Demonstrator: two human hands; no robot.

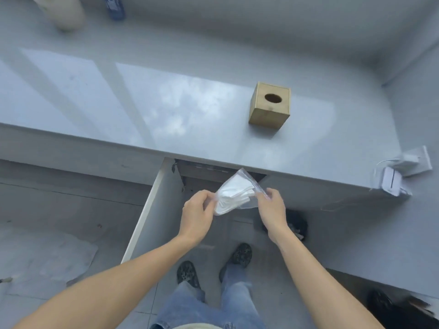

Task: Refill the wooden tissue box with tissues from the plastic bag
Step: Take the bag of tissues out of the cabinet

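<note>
A clear plastic bag with folded white tissues inside hangs in the air below the counter's front edge. My left hand pinches its left end and my right hand pinches its right end. The wooden tissue box stands upright on the grey counter, well beyond the hands, its round top hole dark with no tissue showing.
An open cabinet door swings out to the left of my hands, under the counter. White wall sockets with a plug sit at the counter's right end. A dark bin stands on the floor near my feet. Blurred containers stand at the far left.
</note>
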